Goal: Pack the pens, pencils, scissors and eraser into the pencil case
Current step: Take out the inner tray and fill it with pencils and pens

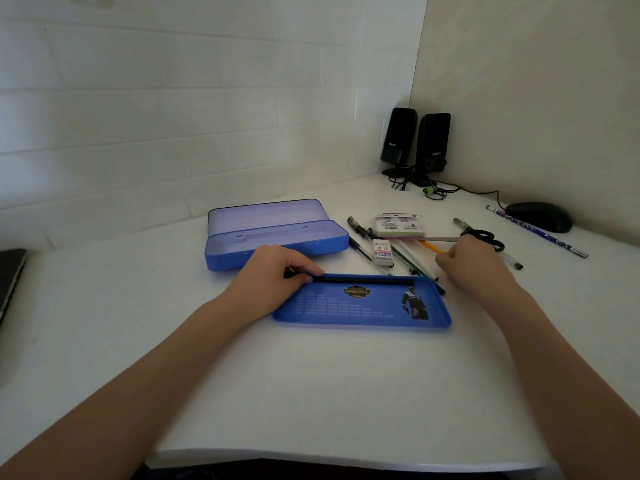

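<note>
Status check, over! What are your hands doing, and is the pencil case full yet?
Left hand setting black pen in blue tray. Right hand by scissors. Pencil case open, empty.

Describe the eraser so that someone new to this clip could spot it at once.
Start at the open blue pencil case on the white desk and move right into the scattered pens. The eraser is the small white block lying on them, just below the sticky-note pad. Unlike its thin neighbours, it is short, rectangular and marked 2B.
</note>
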### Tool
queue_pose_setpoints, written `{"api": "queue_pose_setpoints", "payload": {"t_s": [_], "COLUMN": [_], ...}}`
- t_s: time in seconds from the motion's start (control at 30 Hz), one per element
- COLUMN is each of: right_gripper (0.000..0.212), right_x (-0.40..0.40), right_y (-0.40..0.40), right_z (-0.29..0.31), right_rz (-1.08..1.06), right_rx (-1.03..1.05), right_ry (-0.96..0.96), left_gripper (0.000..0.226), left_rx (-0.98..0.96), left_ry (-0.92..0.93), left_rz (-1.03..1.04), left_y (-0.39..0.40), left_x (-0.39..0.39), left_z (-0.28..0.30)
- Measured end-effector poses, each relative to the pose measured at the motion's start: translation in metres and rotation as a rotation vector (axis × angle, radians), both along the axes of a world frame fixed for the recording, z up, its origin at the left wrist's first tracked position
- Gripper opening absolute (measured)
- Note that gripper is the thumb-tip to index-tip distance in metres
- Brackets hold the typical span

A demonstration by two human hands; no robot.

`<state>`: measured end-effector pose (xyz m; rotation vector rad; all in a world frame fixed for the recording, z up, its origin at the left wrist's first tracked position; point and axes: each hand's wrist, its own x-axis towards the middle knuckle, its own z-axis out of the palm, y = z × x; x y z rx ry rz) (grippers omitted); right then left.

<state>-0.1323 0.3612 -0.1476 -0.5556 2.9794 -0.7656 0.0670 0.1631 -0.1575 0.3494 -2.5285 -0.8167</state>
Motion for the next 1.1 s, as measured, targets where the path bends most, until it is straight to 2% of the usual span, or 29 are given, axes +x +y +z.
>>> {"api": "queue_pose_setpoints", "payload": {"t_s": [0.1, 0.27, 0.37, 0.53, 0.67, 0.77, 0.93, 1.1], "right_gripper": [0.008, 0.015, 0.017, 0.006, 0.006, 0.004, 0.015, 0.021], "right_x": [0.010, 0.027, 0.039, 0.058, 0.062, 0.065, 0.073, 0.071], "right_y": [0.000, 0.006, 0.009, 0.003, 0.000, -0.006, -0.023, -0.030], "right_z": [0.007, 0.027, 0.038, 0.037, 0.032, 0.025, 0.009, 0.000], "right_rz": [0.063, 0.168, 0.247, 0.615, 0.757, 0.767, 0.716, 0.670], "right_rx": [-0.063, -0.131, -0.224, -0.096, -0.086, -0.121, -0.130, -0.161], "right_ry": [-0.031, -0.016, -0.091, -0.185, -0.125, -0.080, 0.021, 0.115], "left_gripper": [0.023, 0.025, 0.032, 0.037, 0.037, 0.038, 0.040, 0.029], "left_rx": [-0.012, 0.032, 0.107, 0.193, 0.229, 0.248, 0.244, 0.283], "left_ry": [0.002, 0.017, 0.049, 0.051, 0.005, -0.003, -0.044, -0.064], "left_rz": [-0.021, -0.053, -0.042, -0.022, -0.030, -0.041, -0.047, -0.031], "left_y": [0.000, -0.002, -0.003, -0.004, -0.007, -0.010, -0.011, -0.011], "left_x": [0.000, 0.000, 0.000, -0.001, 0.001, 0.002, 0.003, 0.003], "left_z": [0.000, -0.001, -0.002, -0.001, 0.003, 0.002, 0.004, 0.006]}}
